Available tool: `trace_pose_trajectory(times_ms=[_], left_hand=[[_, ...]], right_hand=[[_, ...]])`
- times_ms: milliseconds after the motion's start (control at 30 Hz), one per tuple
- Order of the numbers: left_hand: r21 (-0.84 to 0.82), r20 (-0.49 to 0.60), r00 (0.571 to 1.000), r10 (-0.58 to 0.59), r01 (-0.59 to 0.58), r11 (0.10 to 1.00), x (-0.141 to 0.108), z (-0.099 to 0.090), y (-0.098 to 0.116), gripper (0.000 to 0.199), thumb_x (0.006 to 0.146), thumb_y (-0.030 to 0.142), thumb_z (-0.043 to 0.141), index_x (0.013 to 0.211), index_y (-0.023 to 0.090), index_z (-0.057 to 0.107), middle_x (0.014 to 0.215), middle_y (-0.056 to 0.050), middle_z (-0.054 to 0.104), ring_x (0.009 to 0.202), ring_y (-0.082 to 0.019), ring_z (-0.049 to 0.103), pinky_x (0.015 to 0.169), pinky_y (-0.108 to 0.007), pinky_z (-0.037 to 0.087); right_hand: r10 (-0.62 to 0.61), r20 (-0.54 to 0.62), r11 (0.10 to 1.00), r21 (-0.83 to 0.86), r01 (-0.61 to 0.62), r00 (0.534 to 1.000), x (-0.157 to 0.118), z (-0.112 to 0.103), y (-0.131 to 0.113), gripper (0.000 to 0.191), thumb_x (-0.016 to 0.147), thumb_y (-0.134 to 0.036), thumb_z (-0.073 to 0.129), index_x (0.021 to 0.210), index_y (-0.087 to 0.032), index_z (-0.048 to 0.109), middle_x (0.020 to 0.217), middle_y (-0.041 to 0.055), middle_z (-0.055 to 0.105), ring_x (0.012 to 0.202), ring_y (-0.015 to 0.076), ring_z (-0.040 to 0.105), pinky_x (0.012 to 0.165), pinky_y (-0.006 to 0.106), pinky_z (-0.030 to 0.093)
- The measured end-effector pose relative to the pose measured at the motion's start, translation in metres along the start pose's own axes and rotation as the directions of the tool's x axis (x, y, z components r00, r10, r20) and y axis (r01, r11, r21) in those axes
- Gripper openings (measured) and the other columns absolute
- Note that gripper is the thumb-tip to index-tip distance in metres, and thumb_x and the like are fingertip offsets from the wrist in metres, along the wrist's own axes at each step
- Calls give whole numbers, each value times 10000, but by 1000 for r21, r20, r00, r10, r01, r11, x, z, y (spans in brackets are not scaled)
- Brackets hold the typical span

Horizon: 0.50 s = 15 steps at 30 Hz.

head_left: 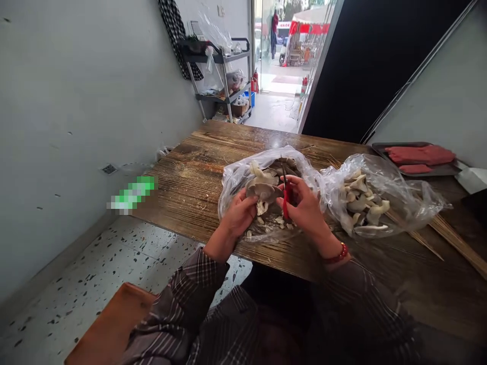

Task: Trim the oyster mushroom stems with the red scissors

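My left hand [242, 212] is closed on a cluster of grey-brown mushrooms [262, 190], held over an open clear plastic bag [231, 178]. In my right hand [304, 205] are red-handled scissors [286, 198], their dark blades pointing up beside the cluster's right edge. More mushrooms and several pale cut pieces [279, 221] lie in the bag under my hands. To the right, a second clear bag [409, 197] holds several pale mushrooms [359, 200]. Whether the blades touch the cluster is hard to tell.
Both bags rest on a wooden table [182, 175]. Thin wooden skewers [452, 238] lie at the right. A dark tray [437, 171] with red meat [420, 154] is at the back right. Beyond the table stands a shelf cart [218, 58]; an orange-brown stool [114, 319] is at the lower left.
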<state>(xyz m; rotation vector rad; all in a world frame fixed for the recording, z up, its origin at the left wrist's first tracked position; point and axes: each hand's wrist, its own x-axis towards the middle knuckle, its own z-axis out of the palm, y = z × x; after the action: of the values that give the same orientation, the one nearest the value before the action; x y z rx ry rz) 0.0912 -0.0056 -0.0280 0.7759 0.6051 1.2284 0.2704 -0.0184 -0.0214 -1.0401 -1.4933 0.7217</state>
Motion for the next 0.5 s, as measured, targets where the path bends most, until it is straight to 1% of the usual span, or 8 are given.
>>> trace_pose_trajectory(times_ms=[67,133,200,267,367,433,500], left_hand=[[27,4,1000,-9,9,1000,-2,1,0,397,651,261,880,1015,192,738,995,-59,774,1101,-269,696,977,-382,552],[54,10,1000,-30,29,998,-4,1,0,454,658,291,888,1073,193,731,1036,-66,770,1096,-265,698,968,-369,553],[85,20,999,-46,45,995,-6,0,-2,502,680,329,886,1136,199,719,1077,-68,764,1072,-251,701,940,-347,556],[131,26,999,-45,42,991,-8,-1,-5,526,706,373,874,1175,203,709,1096,-68,758,1025,-233,704,882,-318,561],[230,-13,1000,-14,16,973,-7,-4,-8,561,732,436,851,1214,196,692,1081,-75,751,925,-211,704,773,-292,565],[306,-87,996,20,8,952,-7,-7,-10,614,759,478,820,1275,192,651,1046,-80,744,852,-203,702,718,-299,572],[408,-163,985,64,8,913,-6,-11,-11,685,796,506,778,1371,193,575,1019,-89,737,790,-207,702,666,-316,576]], right_hand=[[25,31,1000,14,-25,999,0,1,3,502,751,-269,745,1226,-262,585,1033,34,736,938,194,712,880,358,573],[57,67,998,29,-59,996,-1,3,4,522,737,-263,754,1234,-260,593,991,18,728,903,185,702,848,341,573],[94,87,994,40,-98,992,-3,4,5,526,735,-256,749,1240,-255,599,963,9,721,872,176,690,818,328,571],[128,81,990,51,-133,988,-4,5,6,504,734,-252,740,1220,-247,608,953,10,720,868,177,686,810,329,567],[154,24,986,66,-156,988,-5,6,5,478,723,-246,734,1186,-246,616,964,16,726,875,182,689,823,340,567],[153,-54,987,50,-150,987,-6,6,4,479,728,-240,727,1193,-252,614,981,17,724,872,180,686,825,344,568],[136,-138,991,6,-136,981,-7,6,1,485,738,-240,720,1211,-254,613,997,20,717,879,180,682,829,351,566]])
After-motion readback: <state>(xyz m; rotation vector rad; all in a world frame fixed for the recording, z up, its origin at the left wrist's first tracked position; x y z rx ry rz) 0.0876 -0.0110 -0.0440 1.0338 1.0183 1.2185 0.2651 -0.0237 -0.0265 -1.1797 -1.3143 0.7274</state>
